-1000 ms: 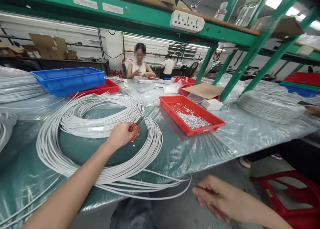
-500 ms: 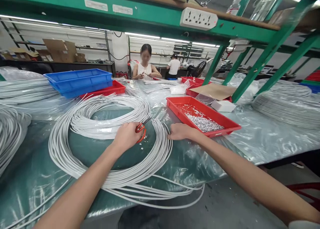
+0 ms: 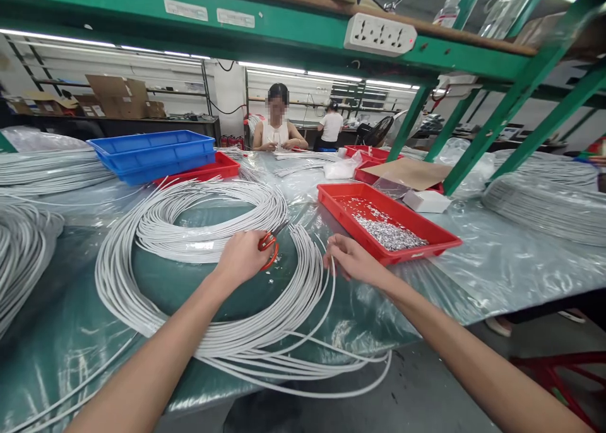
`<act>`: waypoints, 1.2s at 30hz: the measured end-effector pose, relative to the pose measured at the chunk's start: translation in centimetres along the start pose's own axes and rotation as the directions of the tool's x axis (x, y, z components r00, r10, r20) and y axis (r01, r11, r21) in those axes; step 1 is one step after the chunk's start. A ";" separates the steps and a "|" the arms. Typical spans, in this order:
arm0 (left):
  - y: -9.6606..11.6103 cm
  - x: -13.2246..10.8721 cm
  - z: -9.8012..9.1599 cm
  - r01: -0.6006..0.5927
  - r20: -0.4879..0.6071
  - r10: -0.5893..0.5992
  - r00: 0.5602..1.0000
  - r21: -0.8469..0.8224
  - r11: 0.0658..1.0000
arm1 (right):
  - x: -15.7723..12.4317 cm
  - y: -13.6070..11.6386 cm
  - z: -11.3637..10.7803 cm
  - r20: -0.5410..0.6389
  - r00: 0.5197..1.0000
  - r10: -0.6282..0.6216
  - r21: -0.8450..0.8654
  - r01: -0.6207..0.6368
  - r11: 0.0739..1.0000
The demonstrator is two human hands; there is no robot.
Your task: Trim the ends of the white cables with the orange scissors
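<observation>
My left hand [image 3: 243,257] is closed around orange-handled scissors [image 3: 269,243], whose dark blades point away to the upper right over the coil. Beneath my forearm lies a large coil of white cable [image 3: 113,281], with a smaller coil [image 3: 189,240] resting on its far part. To the right of the large coil, my right hand [image 3: 348,257] pinches one white cable [image 3: 331,294] near its end and holds it apart from the bundle. Several cable loops [image 3: 331,370] stick out past the near table edge.
A red tray [image 3: 392,228] of small silvery pieces stands just beyond my right hand. Stacked blue trays [image 3: 151,155] sit at the back left. A green shelf beam [image 3: 284,32] with a power strip [image 3: 380,35] crosses overhead. A person [image 3: 277,127] sits across the table.
My right hand has moved slightly right, drawing a single cable away from the bundle, and its fingers have turned. My left hand stays in place with the scissors.
</observation>
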State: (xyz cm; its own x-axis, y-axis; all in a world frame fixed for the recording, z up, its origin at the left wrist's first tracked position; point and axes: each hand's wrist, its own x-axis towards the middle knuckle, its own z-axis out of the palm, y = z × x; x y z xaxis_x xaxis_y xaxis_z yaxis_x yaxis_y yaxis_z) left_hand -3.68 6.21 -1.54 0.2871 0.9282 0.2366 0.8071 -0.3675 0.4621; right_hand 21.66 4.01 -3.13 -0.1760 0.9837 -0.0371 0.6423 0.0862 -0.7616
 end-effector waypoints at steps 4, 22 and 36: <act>-0.4 0.2 0.1 0.026 -0.034 -0.029 0.999 -0.090 0.996 | 1.3 -2.1 2.3 0.075 0.996 -0.053 0.584 -0.001 0.812; 0.9 -0.4 1.0 -0.020 0.060 0.037 0.998 -0.250 0.968 | 2.6 -3.2 3.8 0.048 0.971 -0.234 0.810 0.099 0.578; 1.3 -0.7 0.9 -0.043 0.219 0.076 0.973 -0.153 0.987 | 2.7 -2.8 4.4 -0.011 0.955 -0.296 0.699 0.219 0.681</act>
State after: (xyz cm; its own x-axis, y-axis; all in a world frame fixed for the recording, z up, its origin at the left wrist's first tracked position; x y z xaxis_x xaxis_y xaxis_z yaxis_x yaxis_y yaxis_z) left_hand -2.38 5.14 -1.83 0.4537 0.8877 0.0786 0.7055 -0.4117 0.5769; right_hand 16.15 5.69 -3.95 -0.3500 0.9158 0.1970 -0.1228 0.1636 -0.9788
